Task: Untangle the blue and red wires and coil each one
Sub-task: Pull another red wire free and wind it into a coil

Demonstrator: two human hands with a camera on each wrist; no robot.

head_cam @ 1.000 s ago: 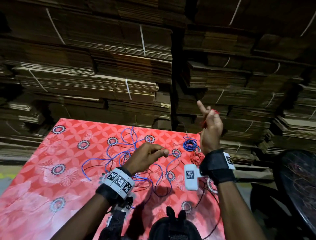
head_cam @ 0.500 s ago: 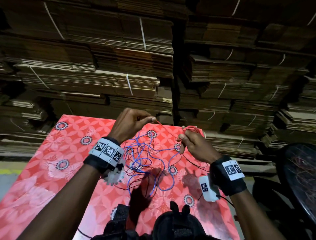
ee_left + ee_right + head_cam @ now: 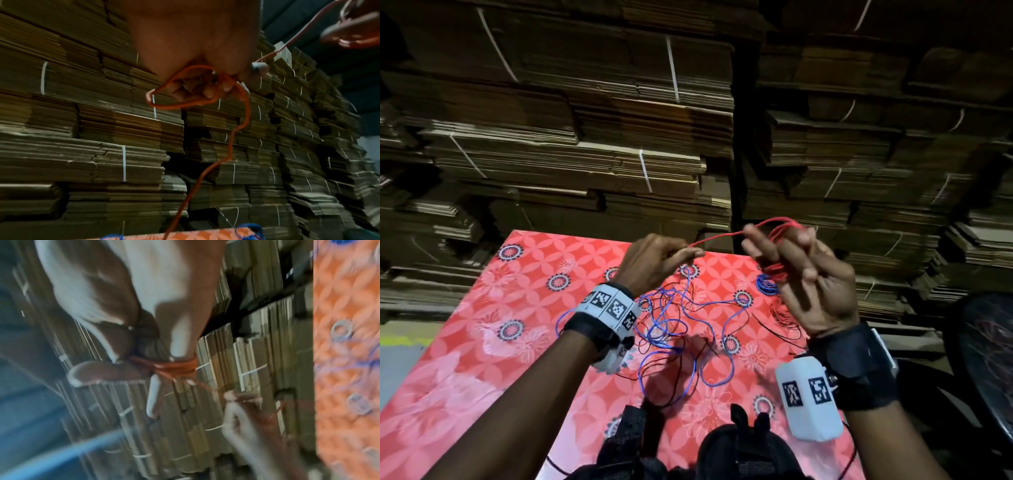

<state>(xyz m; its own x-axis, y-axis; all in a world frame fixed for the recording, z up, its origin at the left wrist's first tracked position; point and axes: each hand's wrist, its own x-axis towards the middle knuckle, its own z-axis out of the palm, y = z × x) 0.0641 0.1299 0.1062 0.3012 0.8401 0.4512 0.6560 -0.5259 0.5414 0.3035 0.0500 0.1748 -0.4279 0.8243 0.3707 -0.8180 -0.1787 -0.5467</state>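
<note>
The red wire [image 3: 717,237] runs taut between both raised hands above the table's far edge. My left hand [image 3: 688,255] pinches it between thumb and forefinger; in the left wrist view a loose red loop [image 3: 180,97] hangs from those fingers and trails down. My right hand [image 3: 780,246] is palm toward me, with several red turns [image 3: 176,368] wound round its spread fingers. The blue wire [image 3: 681,325] lies tangled on the red floral cloth [image 3: 482,342] below the hands, crossed by thin dark strands. A small blue coil [image 3: 767,286] lies partly hidden behind the right hand.
Strapped stacks of flat cardboard [image 3: 585,154] rise just behind the table. A dark round object [image 3: 983,359] stands off the right edge. A loose dark red bundle [image 3: 786,317] lies on the cloth under the right wrist. Black gear [image 3: 739,448] sits at the near edge.
The left hand rose from the tangle, drawing red wire up. The right hand dipped, then lifted again and turned palm toward me, with more red turns round its fingers.
</note>
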